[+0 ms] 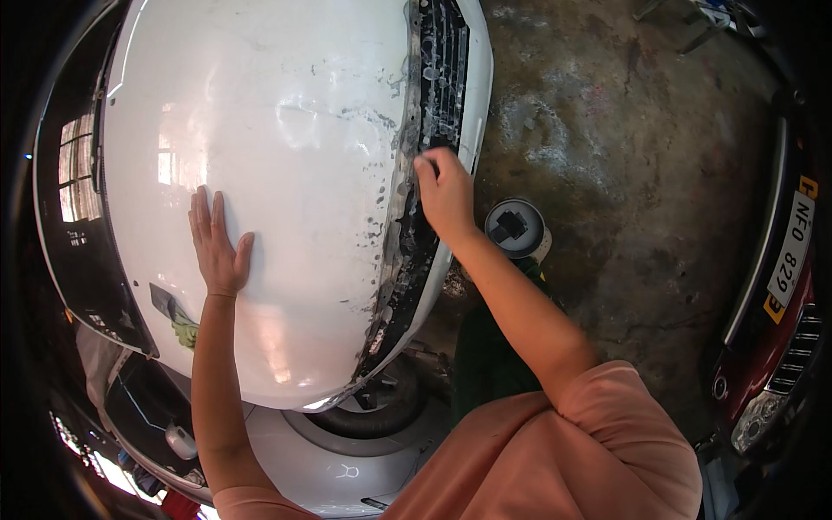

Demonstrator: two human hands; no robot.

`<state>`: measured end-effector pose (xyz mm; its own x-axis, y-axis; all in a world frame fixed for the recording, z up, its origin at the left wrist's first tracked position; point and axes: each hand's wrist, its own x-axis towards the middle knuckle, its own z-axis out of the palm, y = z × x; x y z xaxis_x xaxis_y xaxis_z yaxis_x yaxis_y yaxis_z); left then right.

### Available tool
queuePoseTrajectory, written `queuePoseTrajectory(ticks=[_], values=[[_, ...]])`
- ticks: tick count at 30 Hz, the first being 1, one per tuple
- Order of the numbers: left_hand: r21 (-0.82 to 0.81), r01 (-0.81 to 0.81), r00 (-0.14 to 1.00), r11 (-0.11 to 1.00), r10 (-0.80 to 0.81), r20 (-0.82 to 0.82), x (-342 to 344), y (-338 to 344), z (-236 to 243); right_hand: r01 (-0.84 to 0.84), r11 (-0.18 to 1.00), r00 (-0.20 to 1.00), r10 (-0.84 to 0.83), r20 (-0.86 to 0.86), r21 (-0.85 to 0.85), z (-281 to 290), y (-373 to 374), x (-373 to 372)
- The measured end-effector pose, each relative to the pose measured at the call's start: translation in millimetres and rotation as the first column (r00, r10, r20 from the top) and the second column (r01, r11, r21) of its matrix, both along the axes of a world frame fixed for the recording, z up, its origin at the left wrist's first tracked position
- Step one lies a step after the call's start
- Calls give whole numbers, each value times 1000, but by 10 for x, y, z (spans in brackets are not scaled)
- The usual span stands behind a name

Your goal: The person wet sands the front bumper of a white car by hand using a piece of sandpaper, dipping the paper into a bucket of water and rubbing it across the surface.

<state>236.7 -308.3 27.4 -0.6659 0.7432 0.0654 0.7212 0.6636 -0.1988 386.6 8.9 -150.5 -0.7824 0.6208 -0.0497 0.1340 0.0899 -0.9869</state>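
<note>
A white car hood fills the left and middle of the view. My left hand lies flat on it, fingers stretched out. Along the hood's front edge runs a worn strip, grey and patchy, with chipped paint beside it. Over that strip my right hand is closed with its fingers bent; a bit of something dark shows at the fingertips, too small to name. Just right of the edge is a dark, wet-looking grille area.
On the stained concrete floor stands a bucket with a dark square piece in it. A dark flat piece and a crumpled green thing lie on the hood. A tyre shows below; a red car stands right.
</note>
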Motion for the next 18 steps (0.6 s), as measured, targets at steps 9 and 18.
queuePoseTrajectory(ticks=[9,18], values=[[-7,5,1000,1000,-5,-6,3,-4,-9,-49,996,996,55,-77,70,-4,-8,108],[-7,20,1000,1000,-21,-14,4,-5,-2,-155,981,980,167,-105,116,27,-18,235]])
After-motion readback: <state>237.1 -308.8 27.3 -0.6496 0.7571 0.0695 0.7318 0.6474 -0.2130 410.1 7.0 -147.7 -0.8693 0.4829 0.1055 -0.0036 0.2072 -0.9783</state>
